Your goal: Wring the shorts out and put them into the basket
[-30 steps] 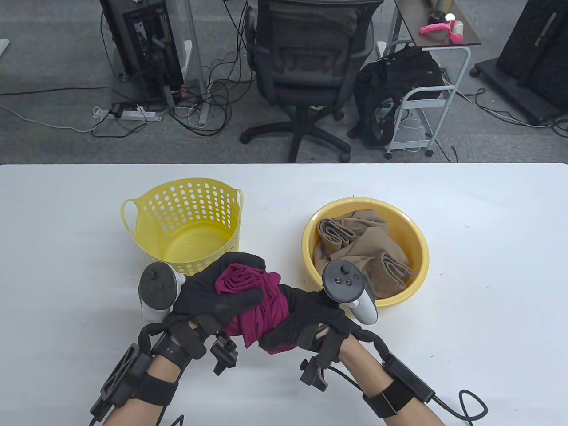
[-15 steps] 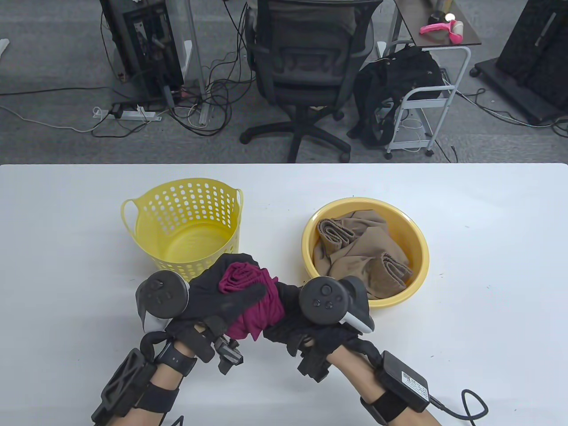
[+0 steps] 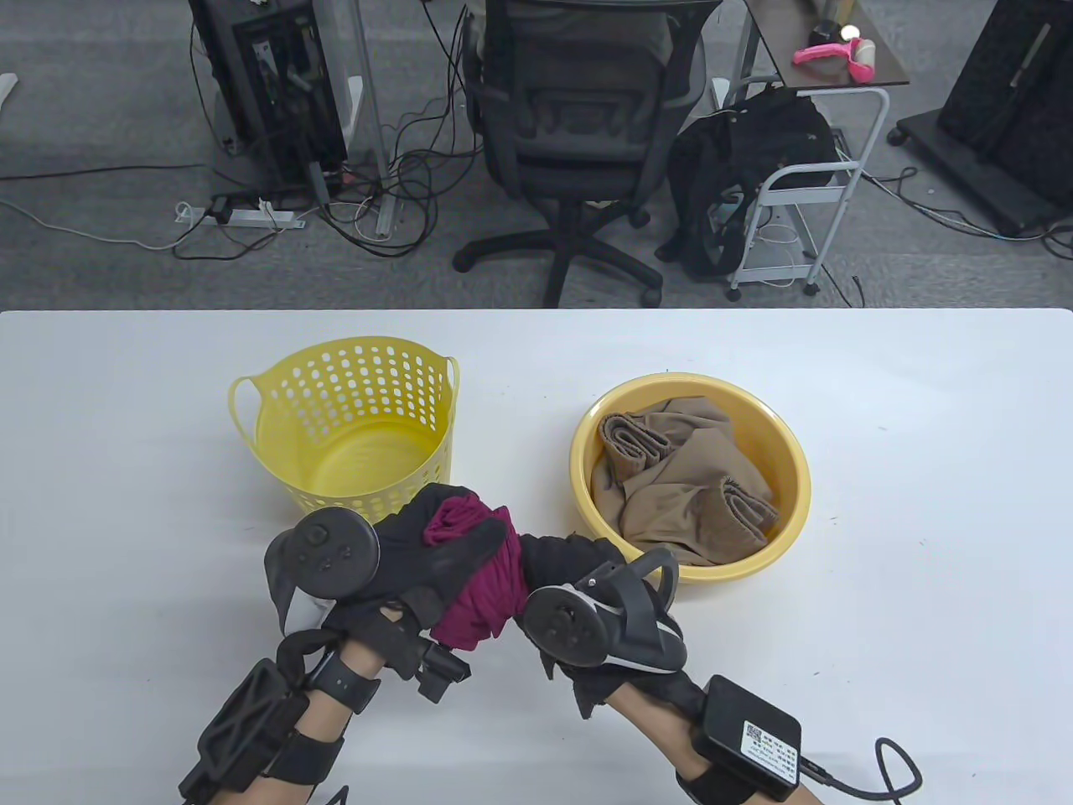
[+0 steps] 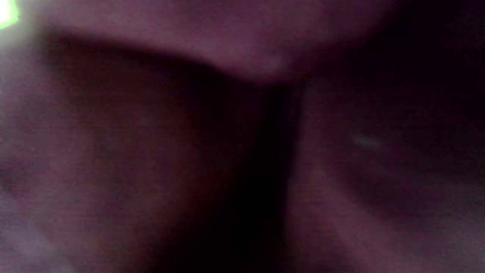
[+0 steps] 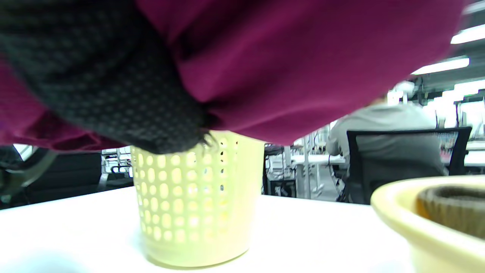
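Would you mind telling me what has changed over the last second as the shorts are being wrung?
The right hand has rolled over, its tracker swinging from upright near the bowl down toward the person, twisting the maroon shorts into a tighter, shorter bundle. The left hand turned slightly the other way, its tracker rising. Both hands kept their grip. The basket, the bowl and the brown cloth stayed put.

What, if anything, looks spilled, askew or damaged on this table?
Nothing stands out. The yellow basket and basin stand upright; the brown cloth lies inside the basin. Both hands, left and right, grip the maroon shorts.
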Demonstrator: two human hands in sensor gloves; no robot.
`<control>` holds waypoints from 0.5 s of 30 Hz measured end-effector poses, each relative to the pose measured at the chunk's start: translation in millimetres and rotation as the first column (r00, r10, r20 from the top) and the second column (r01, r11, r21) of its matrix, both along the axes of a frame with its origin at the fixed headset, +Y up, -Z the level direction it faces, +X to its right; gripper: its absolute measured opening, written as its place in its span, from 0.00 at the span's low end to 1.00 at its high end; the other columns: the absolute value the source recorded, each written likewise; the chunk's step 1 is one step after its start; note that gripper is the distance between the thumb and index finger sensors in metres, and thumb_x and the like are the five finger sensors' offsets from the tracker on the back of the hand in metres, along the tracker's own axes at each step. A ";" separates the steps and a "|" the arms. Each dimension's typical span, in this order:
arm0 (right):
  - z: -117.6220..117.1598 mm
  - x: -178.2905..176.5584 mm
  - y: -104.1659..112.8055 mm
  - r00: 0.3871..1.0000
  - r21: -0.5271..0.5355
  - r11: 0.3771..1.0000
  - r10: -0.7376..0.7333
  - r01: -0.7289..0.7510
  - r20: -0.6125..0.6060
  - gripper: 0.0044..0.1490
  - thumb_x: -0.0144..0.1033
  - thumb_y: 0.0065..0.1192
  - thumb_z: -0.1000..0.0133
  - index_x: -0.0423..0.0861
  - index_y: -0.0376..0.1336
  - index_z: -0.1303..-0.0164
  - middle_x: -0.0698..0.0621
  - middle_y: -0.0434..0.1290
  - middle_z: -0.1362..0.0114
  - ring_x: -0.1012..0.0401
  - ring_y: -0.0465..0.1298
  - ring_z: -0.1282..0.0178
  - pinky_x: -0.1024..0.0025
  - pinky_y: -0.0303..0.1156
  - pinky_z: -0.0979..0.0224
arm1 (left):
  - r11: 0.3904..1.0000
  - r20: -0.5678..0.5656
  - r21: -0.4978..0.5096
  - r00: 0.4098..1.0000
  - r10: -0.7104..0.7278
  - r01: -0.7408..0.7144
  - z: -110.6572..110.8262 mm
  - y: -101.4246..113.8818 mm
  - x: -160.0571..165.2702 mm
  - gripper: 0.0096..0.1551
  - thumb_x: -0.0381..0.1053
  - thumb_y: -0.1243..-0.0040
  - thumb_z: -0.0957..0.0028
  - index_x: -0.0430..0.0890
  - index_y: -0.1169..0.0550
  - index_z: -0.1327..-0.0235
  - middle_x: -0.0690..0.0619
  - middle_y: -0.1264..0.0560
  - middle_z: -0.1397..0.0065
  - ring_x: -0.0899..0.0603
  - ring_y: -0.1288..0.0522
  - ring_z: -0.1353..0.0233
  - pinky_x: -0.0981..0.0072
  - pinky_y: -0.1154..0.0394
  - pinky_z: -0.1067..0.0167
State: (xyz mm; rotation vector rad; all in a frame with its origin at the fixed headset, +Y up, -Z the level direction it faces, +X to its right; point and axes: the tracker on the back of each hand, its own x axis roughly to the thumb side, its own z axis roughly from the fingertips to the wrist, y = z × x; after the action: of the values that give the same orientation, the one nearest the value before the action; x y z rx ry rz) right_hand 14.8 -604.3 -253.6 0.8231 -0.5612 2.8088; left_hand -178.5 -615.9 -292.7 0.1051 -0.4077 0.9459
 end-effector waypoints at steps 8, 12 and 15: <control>9.6 -9.5 0.8 0.990 0.186 0.973 0.132 -0.138 0.045 0.38 0.42 0.88 0.57 0.40 0.67 0.44 0.53 0.79 0.54 0.62 0.81 0.66 0.68 0.81 0.59 | 0.995 -0.053 -0.096 0.999 -0.002 -0.003 -0.1 -1.9 -1.5 0.28 0.65 0.35 0.36 0.41 0.23 0.45 0.39 0.14 0.53 0.42 0.06 0.63 0.54 0.11 0.65; 11.3 -11.6 0.7 0.983 0.231 0.956 0.175 -0.183 0.054 0.38 0.42 0.88 0.56 0.40 0.66 0.44 0.53 0.79 0.54 0.63 0.81 0.65 0.69 0.81 0.58 | 0.991 -0.061 -0.134 0.998 0.002 -0.010 -1.6 -4.5 -2.0 0.27 0.64 0.36 0.36 0.40 0.22 0.47 0.38 0.13 0.56 0.43 0.06 0.66 0.54 0.11 0.68; 11.9 -11.6 1.3 0.981 0.246 0.950 0.184 -0.193 0.061 0.38 0.42 0.88 0.56 0.40 0.66 0.43 0.53 0.79 0.53 0.63 0.81 0.65 0.69 0.82 0.57 | 0.988 -0.065 -0.153 0.998 0.010 -0.020 -2.3 -5.3 -1.7 0.27 0.64 0.36 0.35 0.40 0.22 0.47 0.38 0.13 0.57 0.43 0.06 0.67 0.54 0.11 0.69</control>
State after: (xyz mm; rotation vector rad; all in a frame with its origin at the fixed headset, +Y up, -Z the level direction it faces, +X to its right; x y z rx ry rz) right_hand 3.2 -603.0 -241.6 0.9147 -0.9057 2.9717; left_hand -180.3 -621.2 -295.0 -0.0023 -0.2740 0.9830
